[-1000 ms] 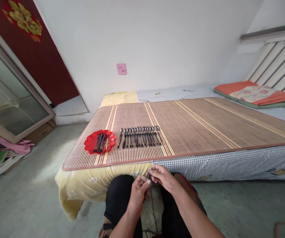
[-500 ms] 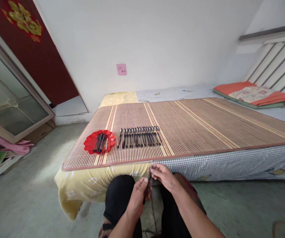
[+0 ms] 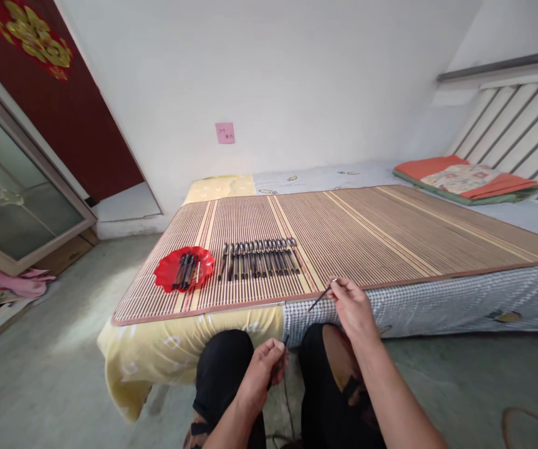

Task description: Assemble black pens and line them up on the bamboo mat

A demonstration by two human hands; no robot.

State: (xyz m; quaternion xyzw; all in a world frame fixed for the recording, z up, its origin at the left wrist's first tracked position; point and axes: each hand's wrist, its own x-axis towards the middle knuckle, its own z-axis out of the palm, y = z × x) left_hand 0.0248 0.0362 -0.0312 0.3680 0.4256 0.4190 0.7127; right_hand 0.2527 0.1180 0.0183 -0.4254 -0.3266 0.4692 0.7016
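My right hand [image 3: 353,308] is closed in a pinch on one end of a thin dark pen refill [image 3: 319,299], which slants down to the left just past the bed's front edge. Lower and to the left, over my knees, my left hand [image 3: 265,368] is closed around a dark pen barrel [image 3: 286,340], mostly hidden by the fingers. On the striped mat [image 3: 343,249] lies a neat row of several black pens [image 3: 260,259]. Left of the row, a red scalloped plate [image 3: 162,275] holds several dark pens [image 3: 184,269] and a thin white stick [image 3: 198,272].
The mat covers a bed with a yellow cloth [image 3: 156,355] and a checked sheet [image 3: 437,308] hanging over its front. A folded orange quilt [image 3: 432,167] lies at the right by the white bed rail [image 3: 516,125]. A pink note [image 3: 224,133] is on the wall.
My right hand has moved up and right, away from my left hand, with the refill now out of the barrel. My left hand has stayed nearly in place.
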